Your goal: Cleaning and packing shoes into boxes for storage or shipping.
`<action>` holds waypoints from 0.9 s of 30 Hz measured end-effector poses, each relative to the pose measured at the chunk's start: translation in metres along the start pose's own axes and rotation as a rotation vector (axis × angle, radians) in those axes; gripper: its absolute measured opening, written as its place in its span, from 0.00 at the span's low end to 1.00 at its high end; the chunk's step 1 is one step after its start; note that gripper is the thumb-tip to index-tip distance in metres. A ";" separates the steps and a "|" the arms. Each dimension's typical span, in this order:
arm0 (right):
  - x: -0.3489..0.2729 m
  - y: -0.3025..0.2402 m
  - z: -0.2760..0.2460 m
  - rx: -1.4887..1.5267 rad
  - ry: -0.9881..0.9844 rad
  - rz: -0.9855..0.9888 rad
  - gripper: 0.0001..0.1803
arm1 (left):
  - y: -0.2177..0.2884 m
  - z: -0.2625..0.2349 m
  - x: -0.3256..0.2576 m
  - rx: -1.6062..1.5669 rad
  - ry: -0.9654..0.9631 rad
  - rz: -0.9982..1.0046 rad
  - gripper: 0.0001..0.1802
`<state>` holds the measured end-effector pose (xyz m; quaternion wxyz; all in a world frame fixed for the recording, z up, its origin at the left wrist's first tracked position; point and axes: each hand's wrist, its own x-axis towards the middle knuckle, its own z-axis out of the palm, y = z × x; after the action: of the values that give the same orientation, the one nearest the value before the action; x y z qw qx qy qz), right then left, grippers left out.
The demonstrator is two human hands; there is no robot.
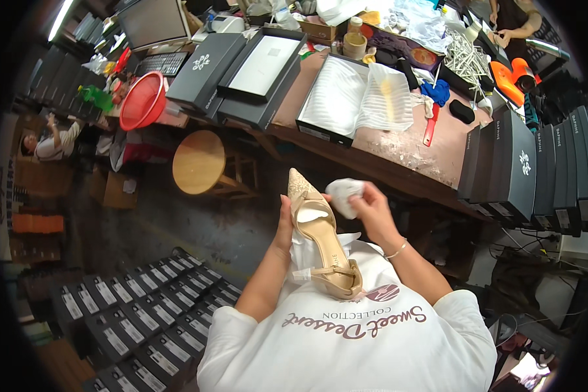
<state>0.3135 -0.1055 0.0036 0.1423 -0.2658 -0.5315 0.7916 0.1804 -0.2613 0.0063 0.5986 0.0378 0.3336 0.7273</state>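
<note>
A gold pointed-toe ankle-strap shoe [328, 245] is held in front of my chest, toe pointing away and insole facing up. My left hand [284, 225] grips it from the left near the forefoot. Most of those fingers are hidden beneath the shoe; one fingertip shows at its right edge. White stuffing shows inside the toe, and a clear wrap sits on the strap. My right hand [374, 212] is closed on a crumpled white wad [344, 195], just right of the toe. Whether the wad is cloth or paper, I cannot tell.
On the workbench [408, 153] lie an open shoebox [330, 98] with striped tissue and a red-handled tool [430, 125]. Dark shoeboxes [513, 166] stand at right; more boxes [137, 313] are stacked lower left. A round wooden stool [199, 162] stands ahead. Other people work farther off.
</note>
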 end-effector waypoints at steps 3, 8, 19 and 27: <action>0.004 -0.051 0.005 -0.054 0.057 -0.261 0.18 | 0.014 -0.008 0.029 0.042 -0.058 -0.035 0.53; 0.057 -0.075 0.044 -1.040 -0.078 -0.657 0.26 | 0.061 -0.005 0.075 0.024 -0.065 -0.150 0.51; 0.211 -0.107 0.098 -1.003 0.010 -0.279 0.33 | 0.183 -0.054 0.182 0.212 -0.184 -0.243 0.50; 0.264 -0.112 0.091 -0.555 0.129 -0.161 0.50 | 0.237 -0.043 0.229 0.313 -0.306 -0.346 0.51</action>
<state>0.0391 0.0026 0.0620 0.1603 -0.3013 -0.7370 0.5834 -0.1038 -0.0896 0.0201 0.7443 0.1814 0.3490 0.5397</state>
